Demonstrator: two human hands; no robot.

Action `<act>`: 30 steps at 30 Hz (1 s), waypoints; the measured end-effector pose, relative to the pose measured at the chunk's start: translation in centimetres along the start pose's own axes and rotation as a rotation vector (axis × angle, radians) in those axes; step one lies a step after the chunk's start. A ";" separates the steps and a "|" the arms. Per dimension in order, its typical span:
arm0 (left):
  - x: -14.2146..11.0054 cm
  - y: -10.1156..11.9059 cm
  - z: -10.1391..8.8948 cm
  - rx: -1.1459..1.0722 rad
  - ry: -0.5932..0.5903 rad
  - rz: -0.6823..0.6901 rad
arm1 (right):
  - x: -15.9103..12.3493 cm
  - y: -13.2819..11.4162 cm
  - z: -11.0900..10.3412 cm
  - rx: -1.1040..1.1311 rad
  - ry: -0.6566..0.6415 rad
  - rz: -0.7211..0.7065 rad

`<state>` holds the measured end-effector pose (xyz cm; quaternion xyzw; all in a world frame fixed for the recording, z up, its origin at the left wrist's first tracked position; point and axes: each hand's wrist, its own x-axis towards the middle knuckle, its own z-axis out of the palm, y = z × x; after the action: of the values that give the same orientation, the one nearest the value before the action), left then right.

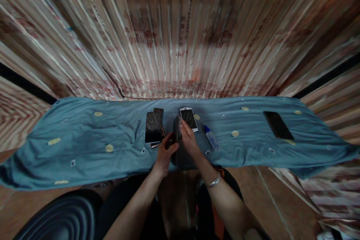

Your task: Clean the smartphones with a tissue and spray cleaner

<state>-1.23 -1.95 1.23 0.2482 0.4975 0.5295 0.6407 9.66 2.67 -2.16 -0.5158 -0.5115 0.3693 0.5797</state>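
Note:
My left hand (166, 152) is closed round a dark slim phone (176, 129), which stands on edge above the cloth with its thin side towards me. My right hand (188, 137) has its fingers pressed together against the phone's far right side. A small pale bit shows at those fingertips, too small to name. Just beyond my right hand lies a white phone (189, 118), dark screen up. Beside my left hand a black phone (153, 129) rests on other flat items. To the right is a clear bottle with a blue cap (211, 138).
A blue patterned cloth (84, 135) covers the narrow table. Another black phone (278, 125) lies far right. A pleated curtain (174, 45) hangs behind the table. A round black ridged stool (60, 217) stands at the lower left.

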 end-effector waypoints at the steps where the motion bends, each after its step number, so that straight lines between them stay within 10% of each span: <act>1: 0.3 0.1 -0.1 0.051 0.030 0.056 | -0.1 -0.1 0.0 0.005 -0.009 0.013; 7: 0.9 1.0 -0.7 0.355 0.073 0.340 | -0.6 -1.7 -0.9 0.102 -0.015 0.073; 16: 0.6 1.1 -0.7 0.505 0.010 0.365 | -0.2 -2.9 -2.5 0.062 0.050 0.162; 30: 0.4 -0.2 -0.1 0.048 0.022 -0.021 | -0.5 -2.3 -1.0 0.328 0.148 0.295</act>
<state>-1.25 -1.70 0.91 0.2524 0.5196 0.5133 0.6347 10.27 1.51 0.07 -0.5096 -0.3197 0.4894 0.6314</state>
